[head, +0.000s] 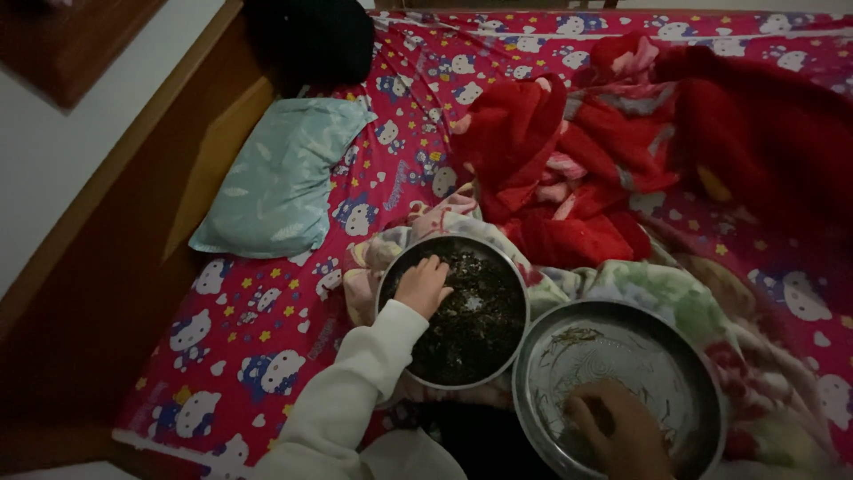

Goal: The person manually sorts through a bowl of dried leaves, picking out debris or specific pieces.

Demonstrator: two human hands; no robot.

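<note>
Under the left hand (421, 286), fingers spread flat, sits a metal bowl (511, 267) of dark leaves (475, 316); sorting appears underway. Right hand (617, 431), curled in the near-empty metal basin (702, 369), grip unclear; next move likely needs fine pinching.

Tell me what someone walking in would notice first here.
Probably the two round metal bowls at the bottom centre: the left hand rests in the dark bowl full of dark leafy bits, the right hand in the nearly empty silver bowl. Behind them a crumpled red blanket lies heaped on the pink cartoon-cat bedsheet.
</note>
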